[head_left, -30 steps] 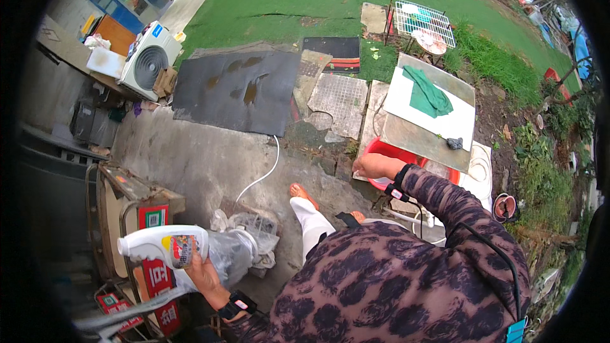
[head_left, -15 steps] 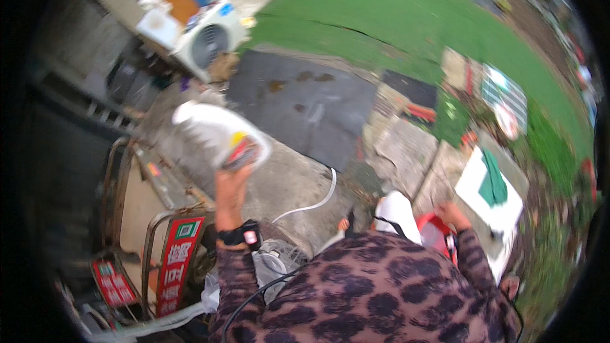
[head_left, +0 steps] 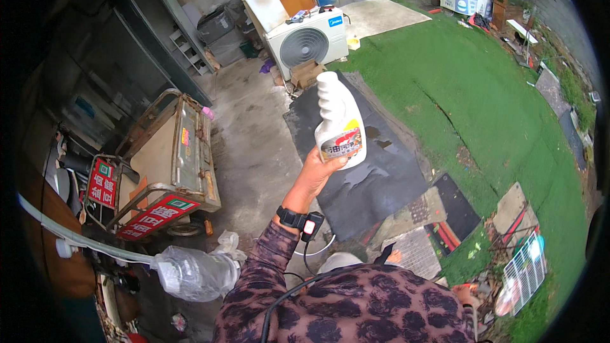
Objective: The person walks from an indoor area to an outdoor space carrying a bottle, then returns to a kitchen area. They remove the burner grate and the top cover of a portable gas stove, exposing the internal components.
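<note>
My left hand (head_left: 316, 171), raised near the middle of the view, is closed round the lower part of a white plastic bottle (head_left: 332, 114) with a ribbed handle and a colourful label. The bottle is upright, slightly tilted, over a dark rubber mat (head_left: 387, 187). My right hand (head_left: 462, 293) shows only in part at the lower right, beside my patterned sleeve and body; its fingers are too hidden to read. A clear plastic-wrapped container (head_left: 194, 273) lies below and left of my left arm, near a white hose.
At left is a metal cart (head_left: 165, 159) with red sign boards. An outdoor air-conditioner unit (head_left: 298, 44) stands ahead, with cardboard at its foot. Green turf (head_left: 457, 95) spreads to the right; a white wire rack (head_left: 522, 273) and loose boards (head_left: 511, 209) lie at lower right.
My view has swung toward the left and upward. My left hand has lifted the bottle from low left to the middle. My right hand has left view except for a part.
</note>
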Demonstrator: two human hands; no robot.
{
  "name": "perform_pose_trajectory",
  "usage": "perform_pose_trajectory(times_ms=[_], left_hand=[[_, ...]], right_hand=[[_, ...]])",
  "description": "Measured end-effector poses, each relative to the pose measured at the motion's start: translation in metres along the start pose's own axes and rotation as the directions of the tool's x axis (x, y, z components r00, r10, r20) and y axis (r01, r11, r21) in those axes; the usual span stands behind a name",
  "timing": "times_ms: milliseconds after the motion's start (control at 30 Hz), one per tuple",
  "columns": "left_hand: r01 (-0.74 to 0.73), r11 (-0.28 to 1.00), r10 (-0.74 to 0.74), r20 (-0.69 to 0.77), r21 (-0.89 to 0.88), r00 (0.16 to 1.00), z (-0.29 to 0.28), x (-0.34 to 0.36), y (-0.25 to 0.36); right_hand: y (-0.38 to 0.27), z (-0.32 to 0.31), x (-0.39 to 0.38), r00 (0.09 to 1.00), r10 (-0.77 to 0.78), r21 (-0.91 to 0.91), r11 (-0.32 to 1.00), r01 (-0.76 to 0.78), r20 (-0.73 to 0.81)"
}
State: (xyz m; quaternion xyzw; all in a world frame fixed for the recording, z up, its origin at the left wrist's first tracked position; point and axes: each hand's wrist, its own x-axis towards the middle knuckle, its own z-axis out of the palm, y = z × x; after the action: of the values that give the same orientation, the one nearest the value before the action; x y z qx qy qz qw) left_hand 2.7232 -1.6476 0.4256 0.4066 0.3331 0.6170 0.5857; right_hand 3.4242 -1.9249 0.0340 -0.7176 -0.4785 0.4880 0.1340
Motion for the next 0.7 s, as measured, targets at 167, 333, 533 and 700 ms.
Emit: perform_pose_trajectory(times_ms=[167, 333, 533, 700], left_hand=[[0.014, 1.0, -0.016, -0.129, -0.017, 0.991, 0.05, 0.077, -0.032], [-0.008, 0.999, 0.016, -0.167, 0.051, 0.986, 0.071, 0.164, -0.058], [-0.028, 0.997, 0.035, -0.094, 0.075, 0.995, 0.097, 0.328, -0.102], [-0.007, 1.0, 0.008, 0.069, -0.013, 0.998, 0.153, 0.49, -0.141]], right_hand=[[-0.133, -0.135, 0.168, 0.986, -0.12, -0.211, 0.973, 0.093, -0.116], [-0.244, -0.183, 0.309, 0.962, -0.223, 0.038, 0.972, 0.231, -0.155], [-0.258, -0.242, 0.416, 0.991, -0.113, 0.105, 0.989, 0.106, 0.069], [-0.178, -0.33, 0.448, 0.997, -0.053, -0.464, 0.885, 0.019, -0.06]])
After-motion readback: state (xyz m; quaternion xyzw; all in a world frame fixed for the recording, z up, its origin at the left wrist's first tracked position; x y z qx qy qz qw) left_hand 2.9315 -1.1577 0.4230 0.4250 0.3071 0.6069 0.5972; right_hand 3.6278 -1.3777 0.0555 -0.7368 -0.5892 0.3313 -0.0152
